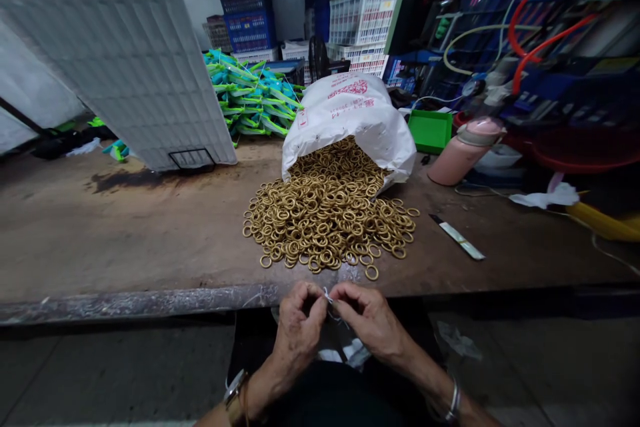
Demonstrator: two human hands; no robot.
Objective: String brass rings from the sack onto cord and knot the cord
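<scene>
My left hand (299, 327) and my right hand (369, 322) meet just below the front edge of the table (125, 234), fingers pinched together on a small white thread or string (329, 296) between them. Both hands are closed. A white scrap (356, 351) lies in my lap under them. Just beyond my hands, a heap of brass rings (330, 214) spreads over the table, spilling from a white sack (350, 120) lying on its side. One ring (371, 272) sits nearest my fingers.
A white corrugated panel (130, 54) leans at the back left. Teal and green items (250, 94) pile behind the sack. A green tray (430, 130), pink bottle (463, 150), a flat strip (457, 238), hoses and stacked crates (365, 14) crowd the right.
</scene>
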